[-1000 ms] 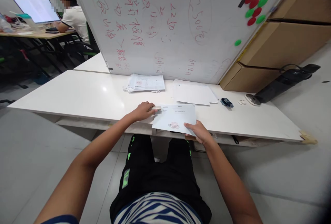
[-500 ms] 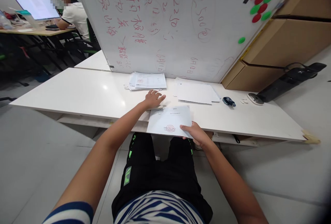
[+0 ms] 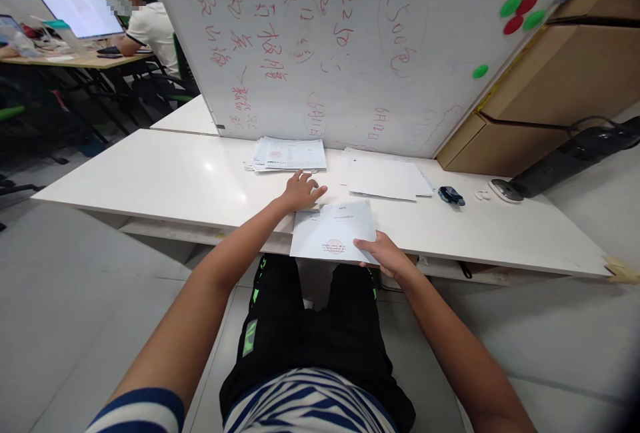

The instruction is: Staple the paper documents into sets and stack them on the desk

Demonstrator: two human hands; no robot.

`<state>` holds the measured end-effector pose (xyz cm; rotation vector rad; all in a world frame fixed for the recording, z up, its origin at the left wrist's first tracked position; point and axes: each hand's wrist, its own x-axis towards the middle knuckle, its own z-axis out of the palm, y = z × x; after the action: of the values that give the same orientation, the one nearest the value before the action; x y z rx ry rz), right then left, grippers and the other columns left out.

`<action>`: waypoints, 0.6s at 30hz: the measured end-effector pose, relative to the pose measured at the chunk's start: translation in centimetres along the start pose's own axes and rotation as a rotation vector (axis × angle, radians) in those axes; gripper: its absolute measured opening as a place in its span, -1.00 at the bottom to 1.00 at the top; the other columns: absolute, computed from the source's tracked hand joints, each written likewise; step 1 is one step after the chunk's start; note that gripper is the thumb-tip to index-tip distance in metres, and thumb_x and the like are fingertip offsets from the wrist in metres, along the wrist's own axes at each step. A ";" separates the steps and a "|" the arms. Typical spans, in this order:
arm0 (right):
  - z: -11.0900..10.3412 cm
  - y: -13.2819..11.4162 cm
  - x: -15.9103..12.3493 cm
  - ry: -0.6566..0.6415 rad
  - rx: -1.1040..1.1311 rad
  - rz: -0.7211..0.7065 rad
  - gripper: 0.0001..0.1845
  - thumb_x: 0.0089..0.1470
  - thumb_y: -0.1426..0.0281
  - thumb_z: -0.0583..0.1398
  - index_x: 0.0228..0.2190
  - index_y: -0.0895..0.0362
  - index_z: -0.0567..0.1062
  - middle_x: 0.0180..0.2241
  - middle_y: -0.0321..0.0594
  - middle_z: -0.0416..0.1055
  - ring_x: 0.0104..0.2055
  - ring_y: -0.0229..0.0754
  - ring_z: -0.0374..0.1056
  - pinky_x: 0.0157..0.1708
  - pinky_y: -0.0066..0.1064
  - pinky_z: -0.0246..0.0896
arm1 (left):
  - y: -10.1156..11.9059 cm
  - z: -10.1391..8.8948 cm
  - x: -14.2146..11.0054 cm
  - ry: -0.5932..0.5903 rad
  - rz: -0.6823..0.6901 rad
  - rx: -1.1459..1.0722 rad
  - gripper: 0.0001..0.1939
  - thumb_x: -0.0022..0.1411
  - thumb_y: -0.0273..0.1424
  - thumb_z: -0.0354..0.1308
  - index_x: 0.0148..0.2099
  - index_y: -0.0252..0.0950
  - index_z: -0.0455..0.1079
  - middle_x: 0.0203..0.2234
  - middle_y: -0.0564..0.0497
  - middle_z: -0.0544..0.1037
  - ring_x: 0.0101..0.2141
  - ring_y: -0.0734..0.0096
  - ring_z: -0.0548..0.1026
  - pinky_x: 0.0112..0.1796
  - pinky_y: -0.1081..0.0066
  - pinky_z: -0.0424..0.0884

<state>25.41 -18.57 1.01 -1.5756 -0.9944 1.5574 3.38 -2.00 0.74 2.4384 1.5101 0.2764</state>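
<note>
My right hand (image 3: 386, 253) pinches the right edge of a white paper sheet (image 3: 330, 228), thumb on top and fingers underneath. The sheet bears printed lines and a round red stamp, and it juts over the desk's front edge. My left hand (image 3: 301, 192) hovers at the sheet's upper left corner with its fingers apart. Under its palm a small pale edge shows, mostly hidden; I cannot tell what it belongs to. Just beyond that hand lies a stack of stamped papers (image 3: 295, 154). Farther right rests a pile of blank white sheets (image 3: 383, 178).
On the white desk (image 3: 165, 176), right side, are a dark blue small object (image 3: 451, 196), white earbuds (image 3: 481, 196), a computer mouse (image 3: 506, 190) and a black bottle (image 3: 555, 163). A whiteboard (image 3: 350, 86) and cardboard boxes (image 3: 520, 146) stand behind. A person sits at another desk, back left.
The whole view has shifted slightly, so things appear farther right. My left hand's fingers are spread a little wider. My right hand keeps its grip on the paper sheet.
</note>
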 end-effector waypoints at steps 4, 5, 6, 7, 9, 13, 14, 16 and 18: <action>0.0 -0.3 0.0 -0.012 -0.022 0.005 -0.65 -0.04 0.42 0.25 -0.16 0.24 0.41 -0.17 -0.01 0.50 -0.37 -0.14 0.42 -0.63 -0.43 0.35 | 0.2 -0.3 -0.1 -0.022 -0.016 0.008 -0.28 0.25 0.16 -0.36 0.10 -0.18 0.34 0.30 -0.09 0.08 0.31 -0.03 -0.19 0.20 -0.03 -0.11; -0.1 -0.2 0.0 -0.015 -0.027 0.003 -0.66 -0.03 0.42 0.25 -0.17 0.24 0.41 -0.18 0.00 0.51 -0.37 -0.14 0.42 -0.63 -0.43 0.35 | 0.4 -0.3 -0.1 -0.032 -0.020 0.010 -0.28 0.25 0.15 -0.37 0.11 -0.17 0.32 0.30 -0.09 0.08 0.31 -0.03 -0.20 0.20 -0.03 -0.10; -0.1 -0.2 0.0 -0.018 -0.032 0.002 -0.68 -0.03 0.42 0.24 -0.18 0.25 0.41 -0.19 0.00 0.51 -0.38 -0.14 0.42 -0.64 -0.43 0.35 | 0.5 -0.4 -0.2 -0.041 -0.023 0.017 -0.28 0.25 0.15 -0.38 0.12 -0.17 0.31 0.30 -0.08 0.07 0.31 -0.02 -0.20 0.19 -0.04 -0.10; -0.1 -0.1 0.1 -0.019 -0.037 0.000 -0.69 -0.03 0.42 0.24 -0.19 0.25 0.41 -0.20 0.00 0.51 -0.39 -0.15 0.42 -0.65 -0.43 0.34 | 0.7 -0.4 -0.3 -0.046 -0.023 0.032 -0.28 0.25 0.14 -0.39 0.12 -0.18 0.30 0.30 -0.08 0.07 0.31 -0.02 -0.21 0.19 -0.04 -0.10; -0.2 0.0 0.3 -0.017 -0.042 -0.002 -0.70 -0.03 0.44 0.24 -0.20 0.26 0.41 -0.22 0.00 0.51 -0.42 -0.16 0.41 -0.66 -0.43 0.33 | 1.0 -0.3 -0.4 -0.036 -0.008 0.085 -0.30 0.27 0.12 -0.37 0.11 -0.20 0.30 0.30 -0.08 0.06 0.32 -0.02 -0.23 0.20 -0.05 -0.15; -0.4 0.1 0.5 -0.018 -0.045 0.005 -0.70 -0.02 0.45 0.23 -0.20 0.25 0.40 -0.24 -0.01 0.51 -0.47 -0.18 0.40 -0.67 -0.43 0.31 | 1.5 0.1 -0.3 0.014 0.056 0.190 -0.35 0.29 0.04 -0.31 0.10 -0.28 0.32 0.31 -0.13 0.04 0.32 -0.03 -0.27 0.22 -0.06 -0.32; -0.4 0.0 0.5 -0.022 -0.044 0.006 -0.71 -0.02 0.45 0.23 -0.20 0.25 0.40 -0.24 -0.01 0.51 -0.47 -0.18 0.40 -0.67 -0.43 0.31 | 1.6 0.2 -0.3 0.017 0.064 0.204 -0.36 0.29 0.03 -0.31 0.11 -0.28 0.31 0.31 -0.13 0.03 0.32 -0.03 -0.27 0.22 -0.06 -0.34; -0.3 -0.2 0.3 -0.023 -0.040 0.008 -0.70 -0.01 0.45 0.23 -0.18 0.25 0.39 -0.22 0.00 0.50 -0.45 -0.18 0.41 -0.66 -0.43 0.32 | 1.7 0.1 -0.3 -0.002 0.052 0.213 -0.37 0.29 0.02 -0.30 0.13 -0.27 0.28 0.31 -0.13 0.02 0.32 -0.02 -0.28 0.22 -0.06 -0.33; -0.2 -0.4 0.1 -0.021 -0.036 0.010 -0.69 0.00 0.46 0.23 -0.16 0.26 0.39 -0.19 0.02 0.50 -0.43 -0.17 0.42 -0.64 -0.43 0.34 | 1.6 -0.1 -0.3 -0.050 0.011 0.178 -0.35 0.28 0.05 -0.30 0.16 -0.23 0.24 0.31 -0.11 0.03 0.32 -0.02 -0.26 0.21 -0.06 -0.23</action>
<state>25.59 -18.29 1.28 -1.5940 -1.0328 1.5745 4.61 -2.93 1.35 2.5683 1.5619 0.0858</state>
